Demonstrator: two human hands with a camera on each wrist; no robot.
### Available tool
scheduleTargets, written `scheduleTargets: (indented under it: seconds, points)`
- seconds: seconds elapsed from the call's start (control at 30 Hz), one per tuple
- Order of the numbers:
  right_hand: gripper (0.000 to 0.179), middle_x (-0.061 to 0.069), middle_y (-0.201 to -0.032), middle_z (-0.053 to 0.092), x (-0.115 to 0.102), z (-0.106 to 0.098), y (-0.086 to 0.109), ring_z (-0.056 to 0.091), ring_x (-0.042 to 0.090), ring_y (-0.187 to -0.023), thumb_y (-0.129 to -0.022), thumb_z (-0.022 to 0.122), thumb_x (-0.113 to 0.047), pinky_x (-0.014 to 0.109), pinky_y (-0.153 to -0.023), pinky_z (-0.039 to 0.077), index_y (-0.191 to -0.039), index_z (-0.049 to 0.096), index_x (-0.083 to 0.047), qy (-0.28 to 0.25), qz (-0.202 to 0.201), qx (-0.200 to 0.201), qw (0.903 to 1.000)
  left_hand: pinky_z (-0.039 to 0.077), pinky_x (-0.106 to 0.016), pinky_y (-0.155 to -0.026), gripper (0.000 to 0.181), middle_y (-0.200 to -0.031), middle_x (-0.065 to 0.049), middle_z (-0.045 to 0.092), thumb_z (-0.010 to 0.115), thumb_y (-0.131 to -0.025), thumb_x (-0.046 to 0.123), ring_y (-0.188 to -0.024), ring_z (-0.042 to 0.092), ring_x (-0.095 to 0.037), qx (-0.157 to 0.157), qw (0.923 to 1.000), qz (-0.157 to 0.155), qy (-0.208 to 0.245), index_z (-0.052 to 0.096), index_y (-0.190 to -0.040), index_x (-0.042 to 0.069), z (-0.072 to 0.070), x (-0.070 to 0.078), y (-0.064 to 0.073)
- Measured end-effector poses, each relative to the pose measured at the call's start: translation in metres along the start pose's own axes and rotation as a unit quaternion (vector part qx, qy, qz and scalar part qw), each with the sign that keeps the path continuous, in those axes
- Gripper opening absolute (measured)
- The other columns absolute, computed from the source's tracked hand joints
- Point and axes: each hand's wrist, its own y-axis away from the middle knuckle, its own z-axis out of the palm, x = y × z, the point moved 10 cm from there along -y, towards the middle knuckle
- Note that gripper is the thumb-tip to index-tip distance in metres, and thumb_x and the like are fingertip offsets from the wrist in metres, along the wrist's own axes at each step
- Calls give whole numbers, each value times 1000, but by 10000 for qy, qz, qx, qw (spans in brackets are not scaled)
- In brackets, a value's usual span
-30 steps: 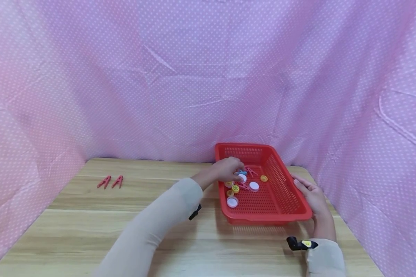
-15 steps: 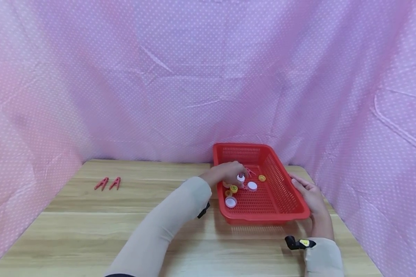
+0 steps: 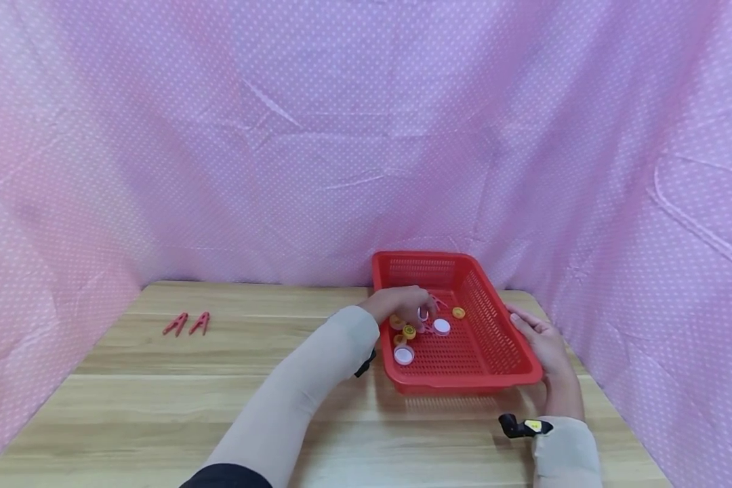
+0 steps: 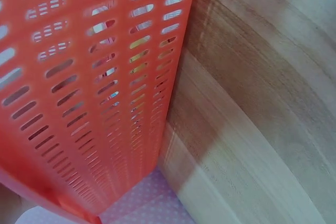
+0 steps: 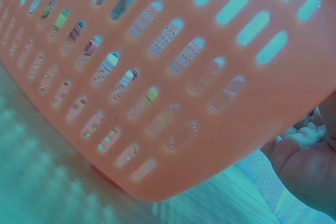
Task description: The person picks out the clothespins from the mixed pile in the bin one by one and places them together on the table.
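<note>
A red plastic basket (image 3: 463, 385) stands at the table's right side with bottle caps and clothespins inside. My left hand (image 3: 402, 301) reaches over its left wall, fingers bent down among the pieces. A white cap (image 3: 423, 314) shows between thumb and fingers; I cannot tell what they hold. Close by lie a pink clothespin (image 3: 438, 303), a second white cap (image 3: 442, 327) and a yellow cap (image 3: 409, 331). My right hand (image 3: 545, 346) grips the basket's right rim from outside. In the left wrist view, the slotted basket wall (image 4: 105, 103) hides the left fingers.
Two red clothespins (image 3: 175, 324) lie apart at the left of the wooden table (image 3: 158, 407). Another yellow cap (image 3: 459, 312) and a large white cap (image 3: 404, 355) are in the basket. A pink dotted curtain (image 3: 317, 169) hangs behind.
My left hand has sunk lower among the pieces, covering the blue clothespin seen between its fingers a second ago. The right hand stays at the rim. The head view has shifted slightly.
</note>
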Motion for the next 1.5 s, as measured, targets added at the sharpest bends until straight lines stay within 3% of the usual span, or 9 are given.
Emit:
scheduleTargets:
  seconds: [0.17,0.27,0.4,0.5,0.73,0.9,1.1,1.27,1.5]
  points:
    - [62,-15,-108,74,-1,0,-1,72,8,-95,-101,66,-34,27,-79,59,-155,46,-13,-77,-126,0,9999,56,-31,-90,37,-111,3,68,83,-87,18,-97,62,-13,-113,9998,-166,-35,74,-123,22,5,-6,-3]
    - [53,-14,-108,74,-1,1,-1,72,9,-95,-101,66,-33,27,-79,59,-151,53,-20,-132,-126,-20,9998,56,-33,-92,38,-111,2,67,83,-87,15,-98,61,-13,-143,9997,-203,-53,74,-123,21,8,-8,-5]
    - [46,-12,-108,75,0,1,-1,73,10,-95,-101,66,-33,28,-79,60,-146,59,-26,-156,-105,-19,9998,56,-32,-89,35,-109,2,67,81,-88,11,-97,61,-14,-109,9997,-208,23,75,-121,20,10,-9,-7]
    - [50,-12,-108,74,0,1,-1,73,10,-95,-101,66,-35,28,-79,60,-149,56,-24,-113,-76,-8,9999,58,-30,-85,31,-106,3,67,81,-87,10,-96,62,-14,-148,9994,-187,231,75,-117,20,13,-8,-8]
    - [63,-12,-108,74,0,2,-3,72,10,-97,-102,64,-35,29,-81,59,-156,43,-12,-82,-60,-75,9999,58,-30,-86,36,-104,5,70,81,-86,6,-94,65,-13,-566,9968,140,545,75,-119,17,24,3,-7]
    - [64,-13,-109,74,1,1,-3,72,9,-97,-102,63,-35,29,-81,59,-157,41,-11,-22,-49,-74,10000,55,-26,-86,37,-107,3,71,80,-87,3,-97,63,-12,-870,9918,417,841,73,-122,14,30,12,-10]
    - [65,-14,-108,74,1,1,-2,72,9,-97,-101,64,-36,28,-80,59,-157,41,-11,-13,-57,-49,10000,55,-25,-87,39,-107,4,70,83,-84,2,-98,62,-11,-792,9937,506,608,74,-120,15,30,14,-13]
    - [65,-16,-110,73,0,1,0,71,7,-97,-101,64,-37,27,-81,59,-157,41,-12,41,-67,-24,10000,55,-29,-91,37,-106,6,69,82,-84,1,-101,62,-11,-770,9950,199,602,75,-117,18,31,8,-12]
    - [67,-15,-111,73,1,2,1,72,8,-98,-100,65,-41,29,-81,59,-157,43,-14,99,-22,-24,9999,57,-31,-85,33,-103,6,66,84,-82,2,-99,60,-16,-763,9940,-157,771,73,-107,20,34,3,-10]
